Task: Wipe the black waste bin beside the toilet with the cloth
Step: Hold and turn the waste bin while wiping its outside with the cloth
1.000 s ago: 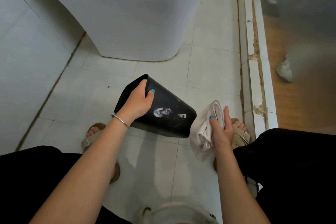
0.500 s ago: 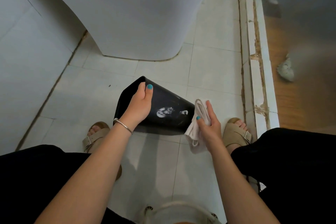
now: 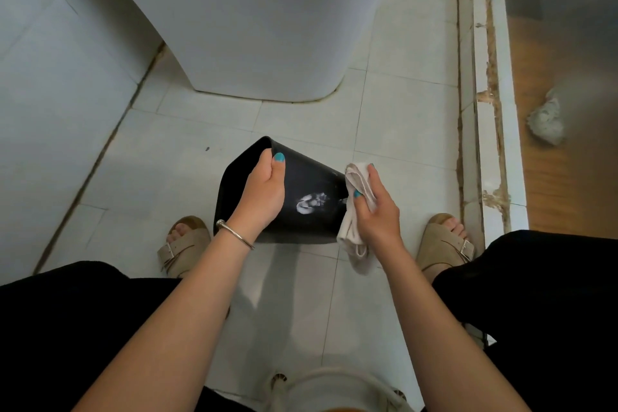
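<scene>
The black waste bin [image 3: 311, 184] is tipped on its side above the floor tiles, its open mouth facing left and its base to the right. A white print shows on its side. My left hand [image 3: 262, 192] grips the rim, thumb on the outer wall. My right hand [image 3: 376, 211] holds the bunched white cloth [image 3: 356, 207] and presses it against the bin's base end. Part of the cloth hangs down below my palm.
The white toilet [image 3: 254, 27] stands just beyond the bin. A tiled wall [image 3: 50, 94] runs along the left. A worn raised threshold [image 3: 485, 110] borders the right, with wooden floor and a white rag [image 3: 545, 124] beyond. My sandalled feet flank the bin.
My right hand has brought the cloth leftward from beside the bin up against its base end. My left hand has shifted slightly along the rim while holding the bin tilted.
</scene>
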### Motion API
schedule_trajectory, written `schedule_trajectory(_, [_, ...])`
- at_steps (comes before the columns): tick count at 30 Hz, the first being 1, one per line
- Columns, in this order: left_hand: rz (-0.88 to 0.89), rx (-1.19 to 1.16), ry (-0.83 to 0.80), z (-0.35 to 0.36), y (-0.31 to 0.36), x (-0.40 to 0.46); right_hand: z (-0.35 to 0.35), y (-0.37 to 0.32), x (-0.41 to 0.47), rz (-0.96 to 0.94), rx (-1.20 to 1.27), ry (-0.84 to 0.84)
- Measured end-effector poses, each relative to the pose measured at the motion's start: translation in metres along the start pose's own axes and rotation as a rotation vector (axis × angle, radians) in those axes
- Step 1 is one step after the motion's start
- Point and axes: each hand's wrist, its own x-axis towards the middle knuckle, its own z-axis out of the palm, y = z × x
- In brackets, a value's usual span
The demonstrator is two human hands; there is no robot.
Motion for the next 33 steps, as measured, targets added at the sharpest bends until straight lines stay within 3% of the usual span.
schedule_trajectory(17, [-0.032,-0.111,0.089,0.0,-0.015,-0.009,0.032,-0.061,-0.044,-0.146,0.229,-0.175])
schedule_trajectory(23, [0.011,-0.104,0.046,0.003,-0.009,-0.007,0.034,-0.072,-0.055,-0.175,0.317,-0.199])
schedule_trajectory(27, [-0.014,-0.165,0.017,0.0,-0.009,-0.005,0.027,-0.082,-0.056,-0.245,0.376,-0.316])
schedule_trajectory(33, [-0.101,-0.215,0.023,0.002,0.001,-0.005,0.009,-0.073,-0.05,0.017,0.689,-0.333])
